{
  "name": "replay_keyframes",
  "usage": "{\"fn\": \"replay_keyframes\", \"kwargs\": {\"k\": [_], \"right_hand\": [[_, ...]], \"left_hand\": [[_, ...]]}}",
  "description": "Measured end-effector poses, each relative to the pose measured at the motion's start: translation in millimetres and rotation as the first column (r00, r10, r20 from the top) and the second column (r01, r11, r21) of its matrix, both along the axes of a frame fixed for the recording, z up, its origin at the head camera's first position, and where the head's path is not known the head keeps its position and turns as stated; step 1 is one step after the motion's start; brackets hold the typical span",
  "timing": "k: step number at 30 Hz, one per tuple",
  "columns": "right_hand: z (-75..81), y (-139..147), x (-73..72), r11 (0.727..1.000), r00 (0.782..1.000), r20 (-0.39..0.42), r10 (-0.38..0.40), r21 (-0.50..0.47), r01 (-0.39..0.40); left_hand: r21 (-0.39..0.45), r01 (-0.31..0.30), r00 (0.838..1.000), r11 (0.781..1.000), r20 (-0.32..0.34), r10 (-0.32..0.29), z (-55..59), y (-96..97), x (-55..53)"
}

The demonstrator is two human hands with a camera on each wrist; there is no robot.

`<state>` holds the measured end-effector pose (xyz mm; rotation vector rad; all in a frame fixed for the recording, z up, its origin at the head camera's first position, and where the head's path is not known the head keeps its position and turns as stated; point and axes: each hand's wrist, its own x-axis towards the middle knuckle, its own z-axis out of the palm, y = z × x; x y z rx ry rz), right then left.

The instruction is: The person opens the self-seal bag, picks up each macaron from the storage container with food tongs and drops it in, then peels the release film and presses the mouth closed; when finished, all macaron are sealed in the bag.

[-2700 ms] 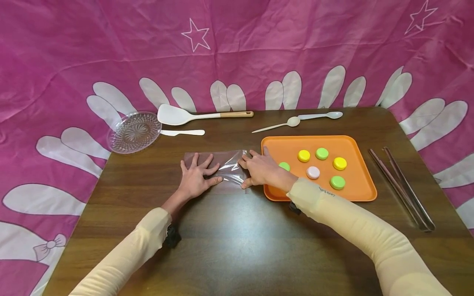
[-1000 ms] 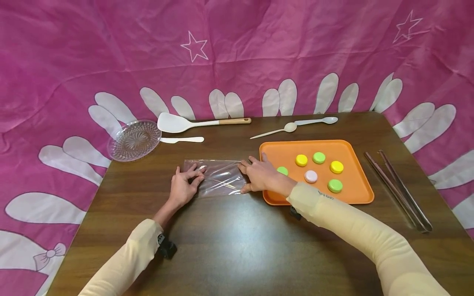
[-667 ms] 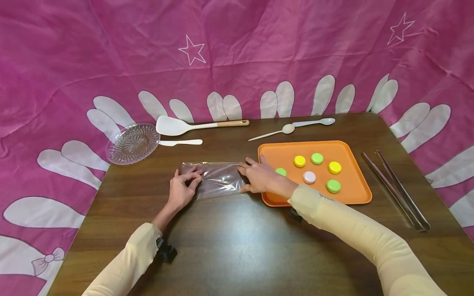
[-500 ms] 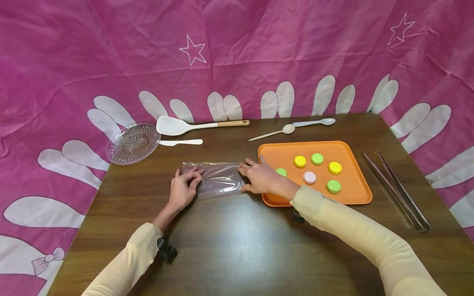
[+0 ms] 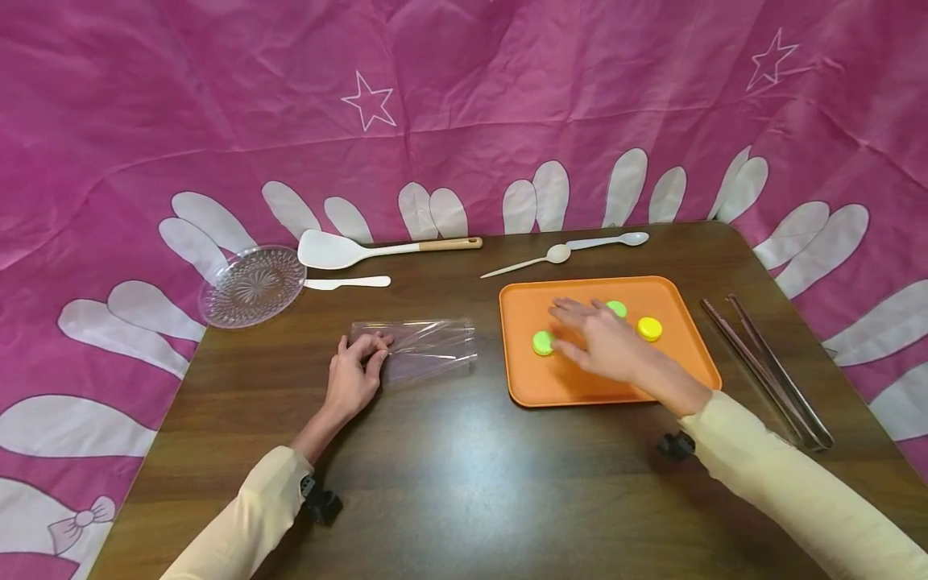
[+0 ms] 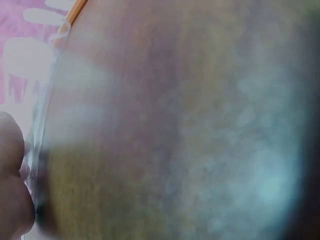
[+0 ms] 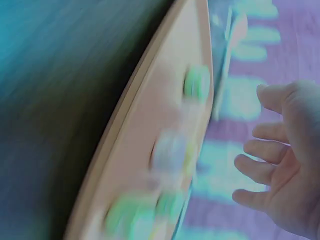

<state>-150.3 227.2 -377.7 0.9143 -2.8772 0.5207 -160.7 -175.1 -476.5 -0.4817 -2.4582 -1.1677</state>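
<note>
A clear plastic bag (image 5: 435, 348) lies flat on the table. My left hand (image 5: 353, 380) pinches its left end between thumb and fingers; in the left wrist view only blurred fingertips (image 6: 14, 185) show beside it. My right hand (image 5: 609, 345) hovers over the orange tray (image 5: 520, 310), fingers spread and holding nothing. On the tray sit several macarons: a green one (image 5: 543, 343) left of that hand, a yellow one (image 5: 649, 329) to its right and another green one (image 5: 616, 308) behind its fingers. The hand hides others from the head view, including a pale lilac macaron (image 7: 169, 151) visible in the right wrist view.
A clear patterned plate (image 5: 254, 286) stands at the back left, beside a white spatula (image 5: 333, 250) and a white knife (image 5: 351, 282). Behind the tray lie a cream spoon (image 5: 557, 254) and a white spoon (image 5: 634, 239). Metal tongs (image 5: 772, 374) rest at the right.
My left hand went from lying spread on the bag to pinching its left end. My right hand has left the bag's right end and moved right, over the tray.
</note>
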Motion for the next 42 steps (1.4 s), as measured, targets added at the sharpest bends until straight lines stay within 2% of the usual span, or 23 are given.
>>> {"fn": "replay_keyframes", "kwargs": {"k": [3,6,8,12,15,19,21,23,26,31,37,42], "right_hand": [[4.1,38,11.9,0.994,0.994,-0.053,-0.098,-0.057,0.095],[6.0,78,22.7,0.975,0.972,-0.109,-0.21,-0.092,0.2],[5.2,105,29.1,0.953,0.945,-0.135,-0.297,-0.112,0.283],[-0.4,152,42.5,0.878,0.865,-0.156,-0.477,-0.139,0.459],[-6.8,176,50.7,0.815,0.809,-0.097,-0.579,-0.103,0.57],[-13.2,193,57.8,0.755,0.753,0.052,-0.656,0.048,0.654],[-15.5,198,59.6,0.735,0.727,0.111,-0.678,0.116,0.668],[-17.8,203,60.6,0.728,0.712,0.149,-0.686,0.154,0.668],[-21.8,209,62.0,0.73,0.707,0.181,-0.683,0.195,0.655],[-27.7,219,63.7,0.748,0.725,0.189,-0.662,0.223,0.625],[-31.0,223,63.4,0.76,0.74,0.178,-0.649,0.204,0.618],[-36.5,225,68.1,0.757,0.745,0.132,-0.654,0.137,0.639]], "left_hand": [[0.018,0.019,1.0,1.0,-0.021,-0.018,0.3,-1.4,2.0],[0.044,0.018,0.999,0.999,-0.044,-0.016,-0.1,-4.7,4.6],[0.058,0.012,0.999,0.998,-0.052,-0.009,-0.1,-7.2,6.7],[0.074,-0.006,0.998,0.997,-0.062,0.01,1.1,-10.9,9.6],[0.076,-0.02,0.997,0.997,-0.069,0.026,1.4,-12.7,10.0],[0.072,-0.024,0.997,0.997,-0.068,0.029,1.2,-13.5,10.1],[0.074,-0.026,0.997,0.997,-0.065,0.031,1.0,-13.3,10.1],[0.081,-0.027,0.997,0.996,-0.064,0.032,1.3,-12.7,10.0],[0.08,-0.019,0.998,0.997,-0.061,0.024,1.5,-10.7,8.9],[0.065,-0.006,0.998,0.998,-0.067,0.01,1.0,-5.9,6.2],[0.069,-0.009,0.996,0.998,-0.084,0.015,-0.7,-1.3,2.8],[0.072,0.005,0.999,0.997,-0.039,-0.002,-0.8,1.8,2.8]]}}
